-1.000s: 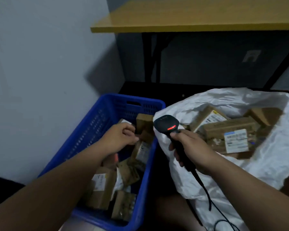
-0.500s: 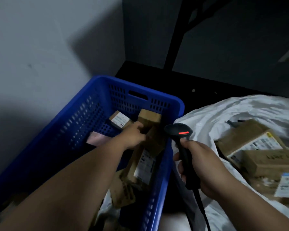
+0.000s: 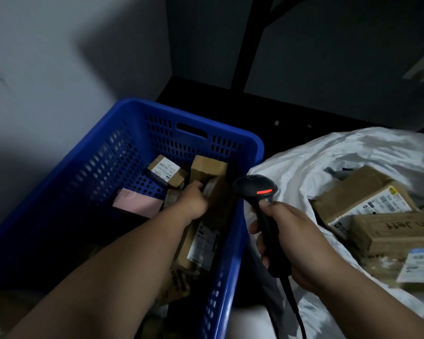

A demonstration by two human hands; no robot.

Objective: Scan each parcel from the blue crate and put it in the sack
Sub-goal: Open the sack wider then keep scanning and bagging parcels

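Since half a second ago our left hand (image 3: 194,201) has pushed a little deeper into the blue crate (image 3: 123,152), and its fingers now curl over the top of a brown parcel (image 3: 214,192) that leans against the crate's right wall. A second ago that hand was only hovering above the heap, so we judge that the pick has gone from reaching to gripping; the parcel has not yet risen out of the crate.

A taller box (image 3: 207,167) stands just behind the gripped parcel, and a long labelled parcel (image 3: 202,245) lies below our wrist. A small labelled box (image 3: 165,172) and a pink packet (image 3: 137,204) rest farther left on the crate floor.

Our right hand (image 3: 296,243) is wrapped tight round the handle of the black scanner (image 3: 256,189), whose red bar is lit. Its head hangs between the crate's rim and the sack, much as it did before. Its cable drops away below our wrist.

The white sack (image 3: 316,162) lies open to the right, touching or nearly touching the crate, with several scanned-looking parcels (image 3: 362,199) already inside.

With the grip made, the next move calls for lifting the parcel and turning its label toward the scanner. We cannot see where that label sits.
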